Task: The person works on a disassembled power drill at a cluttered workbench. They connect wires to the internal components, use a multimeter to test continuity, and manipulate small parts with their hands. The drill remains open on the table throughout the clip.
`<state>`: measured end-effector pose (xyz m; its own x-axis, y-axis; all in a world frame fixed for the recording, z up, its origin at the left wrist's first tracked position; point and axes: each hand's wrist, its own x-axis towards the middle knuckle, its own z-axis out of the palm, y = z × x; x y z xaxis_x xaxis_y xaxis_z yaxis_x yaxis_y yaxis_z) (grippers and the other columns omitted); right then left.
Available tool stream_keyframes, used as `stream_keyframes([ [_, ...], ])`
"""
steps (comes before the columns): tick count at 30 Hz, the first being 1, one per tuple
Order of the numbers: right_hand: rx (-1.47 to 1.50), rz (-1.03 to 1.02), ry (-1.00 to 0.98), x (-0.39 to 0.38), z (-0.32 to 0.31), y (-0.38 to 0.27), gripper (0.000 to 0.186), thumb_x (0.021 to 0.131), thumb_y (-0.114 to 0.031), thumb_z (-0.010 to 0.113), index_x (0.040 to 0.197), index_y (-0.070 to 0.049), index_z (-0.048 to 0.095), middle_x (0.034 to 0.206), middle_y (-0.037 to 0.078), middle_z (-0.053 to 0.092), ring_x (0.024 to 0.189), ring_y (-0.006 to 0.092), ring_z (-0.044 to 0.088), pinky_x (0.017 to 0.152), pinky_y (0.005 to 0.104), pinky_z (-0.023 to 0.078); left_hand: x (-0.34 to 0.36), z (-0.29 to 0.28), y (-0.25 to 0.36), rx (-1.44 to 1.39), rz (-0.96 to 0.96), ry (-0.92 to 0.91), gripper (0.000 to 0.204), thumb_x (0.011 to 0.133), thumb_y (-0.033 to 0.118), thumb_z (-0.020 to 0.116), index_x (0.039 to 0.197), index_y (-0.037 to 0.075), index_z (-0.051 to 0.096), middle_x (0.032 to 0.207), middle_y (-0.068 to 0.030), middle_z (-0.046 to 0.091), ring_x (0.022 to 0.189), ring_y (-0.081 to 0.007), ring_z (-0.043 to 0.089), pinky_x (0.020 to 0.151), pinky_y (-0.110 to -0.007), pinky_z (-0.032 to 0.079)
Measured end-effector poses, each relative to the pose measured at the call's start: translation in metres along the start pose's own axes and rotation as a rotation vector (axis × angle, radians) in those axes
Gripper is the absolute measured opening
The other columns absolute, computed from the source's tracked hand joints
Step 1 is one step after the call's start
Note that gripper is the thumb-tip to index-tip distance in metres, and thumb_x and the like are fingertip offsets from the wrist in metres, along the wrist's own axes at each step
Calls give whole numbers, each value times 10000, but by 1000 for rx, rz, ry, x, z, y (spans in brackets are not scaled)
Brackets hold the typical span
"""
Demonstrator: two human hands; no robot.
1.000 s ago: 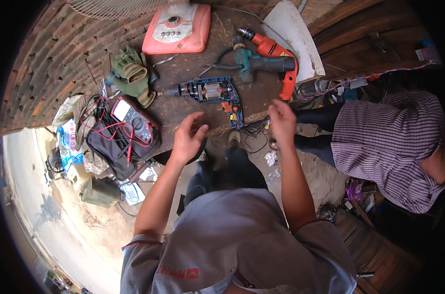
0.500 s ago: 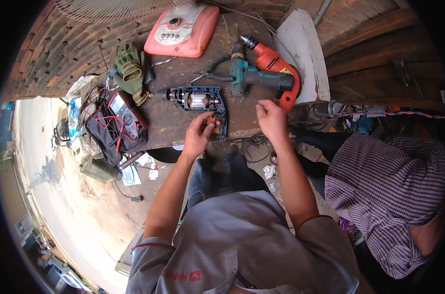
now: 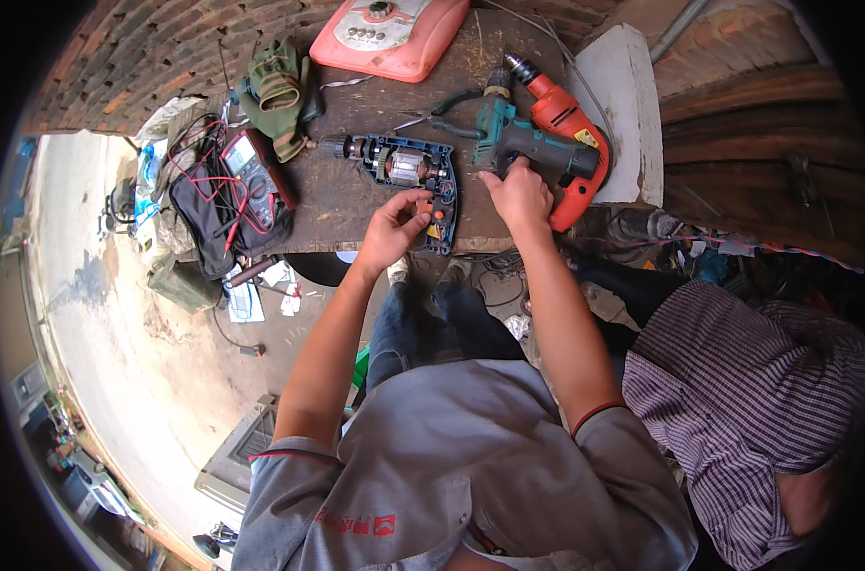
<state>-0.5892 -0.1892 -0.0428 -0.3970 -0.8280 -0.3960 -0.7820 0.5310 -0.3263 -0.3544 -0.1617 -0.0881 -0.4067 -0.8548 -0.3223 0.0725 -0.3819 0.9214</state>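
Observation:
My left hand (image 3: 399,228) has its fingers curled at the switch end of an opened blue drill (image 3: 440,209), whose motor and gears are exposed. My right hand (image 3: 518,200) is against the underside of the teal cordless drill (image 3: 494,124), fingers bent; what they hold, if anything, is hidden. An orange-red drill (image 3: 561,114) lies behind the teal one. Pliers (image 3: 449,107) lie beside them. Striped gloves (image 3: 278,95) and a red multimeter (image 3: 256,186) with tangled leads on a black bag (image 3: 204,219) are to the left.
The worn wooden bench (image 3: 337,219) backs onto a brick wall (image 3: 137,86). A pink appliance base (image 3: 418,43) sits at the back, a white board (image 3: 623,105) at the right. A person in a checked shirt (image 3: 737,390) bends low beside me. Cables and litter lie below.
Both hands have moved up toward the bench. My left hand has reached the blue drill's switch end, and my right hand has come up to the teal drill. The view has shifted.

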Motion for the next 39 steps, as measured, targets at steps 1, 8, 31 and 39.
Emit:
stream_keyframes([
  [1, 10, 14, -21, 5, 5, 5, 644, 846, -501, 734, 1194, 9, 552, 1061, 279, 700, 1062, 430, 669, 922, 516, 522, 1, 1, 1, -42, -1, -11, 307, 968, -29, 619, 1261, 62, 615, 995, 8, 689, 895, -61, 600, 811, -230, 496],
  [8, 7, 113, 82, -7, 0, -1, 536, 904, -397, 682, 1233, -3, 529, 1091, 278, 696, 1060, 438, 668, 931, 513, 526, 16, -14, -16, 32, 98, -123, 290, 994, 4, 599, 1278, 62, 580, 1002, 15, 683, 812, -37, 552, 665, -204, 436],
  [31, 445, -86, 451, -118, -10, 7, 159, 883, -159, 695, 990, -45, 665, 853, 140, 709, 764, 328, 697, 701, 419, 546, 8, -11, 0, 368, 239, -108, 345, 964, 57, 655, 1305, 85, 607, 945, -1, 654, 845, -76, 581, 779, -245, 501],
  [39, 438, -134, 391, -115, 13, 16, 179, 898, -137, 706, 1026, -31, 640, 868, 144, 722, 729, 257, 717, 671, 368, 552, 1, -2, 10, 571, 181, -4, 532, 789, 309, 832, 1254, 164, 620, 1055, -86, 713, 890, -233, 704, 782, -370, 549],
])
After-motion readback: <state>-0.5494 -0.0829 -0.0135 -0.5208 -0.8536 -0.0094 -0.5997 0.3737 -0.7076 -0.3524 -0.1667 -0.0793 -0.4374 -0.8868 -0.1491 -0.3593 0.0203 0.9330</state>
